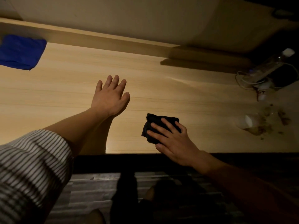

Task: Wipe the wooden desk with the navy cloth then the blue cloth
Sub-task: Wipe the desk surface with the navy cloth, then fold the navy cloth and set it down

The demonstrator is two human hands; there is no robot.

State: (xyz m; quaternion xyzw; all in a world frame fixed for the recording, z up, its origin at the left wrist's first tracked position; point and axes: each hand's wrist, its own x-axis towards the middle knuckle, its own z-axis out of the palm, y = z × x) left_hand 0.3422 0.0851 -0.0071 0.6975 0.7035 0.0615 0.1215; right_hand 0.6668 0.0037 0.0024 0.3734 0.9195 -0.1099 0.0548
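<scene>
Head view: right hand (175, 143) is pressing navy cloth (155, 119), fingers flat, onto wooden desk (169, 97) near front edge. Left hand (110, 97) is extending straight-fingered over mid-desk, empty; blue cloth (21, 52) is lying far left.

We are losing the left part of the bright blue folded cloth (21, 51) to the picture's left edge, which is also cutting off the grey-and-white striped sleeve (32, 167). The spread fingers of the right hand (171, 139) are covering much of the dark navy crumpled cloth (153, 119), so we are not making out its full outline. We are not managing to tell whether the palm of the left hand (110, 96) is touching the pale wooden desk (64, 94). At the dim right end, the clear plastic bottle with a white cap (273, 63), the tangled white cable (239, 78) and the transparent container with brownish bits (252, 125) are blurring together beyond closer identification.
</scene>
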